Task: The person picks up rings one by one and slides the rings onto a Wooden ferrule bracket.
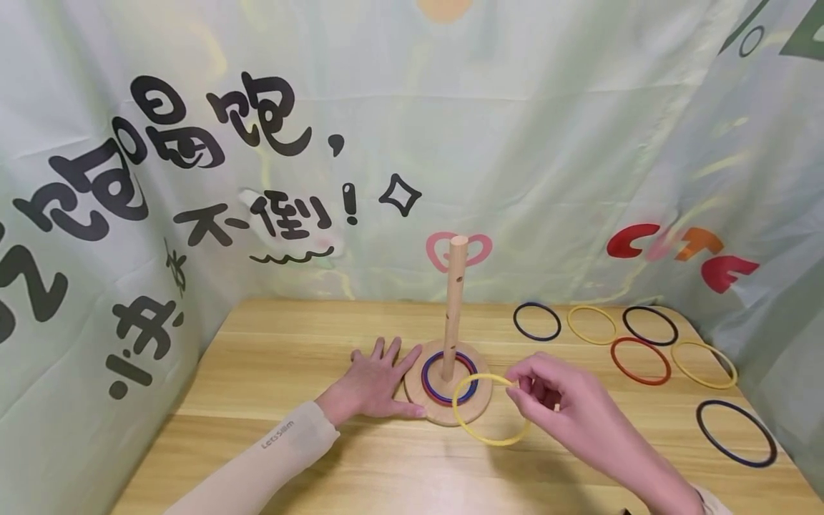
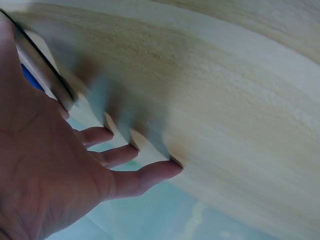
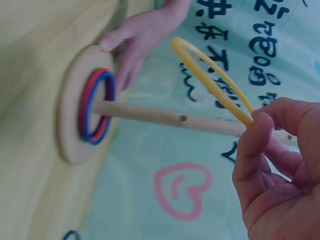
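A wooden peg (image 1: 453, 307) stands upright on a round wooden base (image 1: 415, 383) on the table. Around its foot lie a blue ring (image 3: 111, 90) and, under it, a red ring (image 3: 85, 110). My left hand (image 1: 376, 383) is flat with fingers spread, thumb and forefinger at the left edge of the base; in the left wrist view its fingers reach onto the tabletop. My right hand (image 1: 566, 400) pinches a yellow ring (image 3: 215, 90) between thumb and forefinger. The ring hangs tilted in front of the peg, beside it and not around it.
On the table's right side lie several loose rings: dark blue ones (image 1: 541, 340), yellow ones (image 1: 589, 307) and a red one (image 1: 640, 381). A printed cloth (image 1: 528, 179) with lettering hangs behind the table and along both sides.
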Demonstrator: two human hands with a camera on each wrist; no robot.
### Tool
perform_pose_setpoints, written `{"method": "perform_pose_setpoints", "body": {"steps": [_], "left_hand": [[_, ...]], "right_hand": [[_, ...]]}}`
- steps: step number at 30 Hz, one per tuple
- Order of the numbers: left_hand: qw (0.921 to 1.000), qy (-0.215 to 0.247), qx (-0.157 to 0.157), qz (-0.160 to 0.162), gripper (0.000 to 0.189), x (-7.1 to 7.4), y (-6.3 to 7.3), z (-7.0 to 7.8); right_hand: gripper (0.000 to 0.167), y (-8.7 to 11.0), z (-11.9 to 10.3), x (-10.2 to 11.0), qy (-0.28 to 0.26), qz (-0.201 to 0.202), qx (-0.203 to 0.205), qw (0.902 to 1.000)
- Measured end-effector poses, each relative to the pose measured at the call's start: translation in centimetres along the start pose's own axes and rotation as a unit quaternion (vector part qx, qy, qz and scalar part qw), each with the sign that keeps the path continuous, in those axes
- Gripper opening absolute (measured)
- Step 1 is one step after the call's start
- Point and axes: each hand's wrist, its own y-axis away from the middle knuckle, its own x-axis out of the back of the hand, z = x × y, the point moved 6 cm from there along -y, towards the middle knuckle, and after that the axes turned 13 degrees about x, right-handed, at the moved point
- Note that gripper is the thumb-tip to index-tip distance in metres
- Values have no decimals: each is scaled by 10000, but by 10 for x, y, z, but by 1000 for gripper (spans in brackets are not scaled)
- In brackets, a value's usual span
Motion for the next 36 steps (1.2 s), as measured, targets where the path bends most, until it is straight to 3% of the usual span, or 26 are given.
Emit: {"method": "perform_pose_setpoints", "body": {"steps": [7, 13, 20, 28, 36], "left_hand": [[10000, 29, -12, 13, 119, 1, -1, -1], [10000, -33, -34, 18, 120, 2, 0, -1], [10000, -52, -70, 26, 119, 3, 3, 0], [10000, -8, -61, 24, 120, 3, 3, -1], [10000, -5, -39, -45, 120, 1, 2, 0]], "right_hand": [[36, -34, -22, 11, -60, 444, 303, 9985], [37, -59, -34, 21, -430, 867, 469, 9942], [34, -80, -39, 32, -828, 1426, 392, 9855], [27, -102, -41, 44, -1325, 2158, 312, 9669], [23, -112, -25, 42, -1137, 2219, -107, 9684]]}}
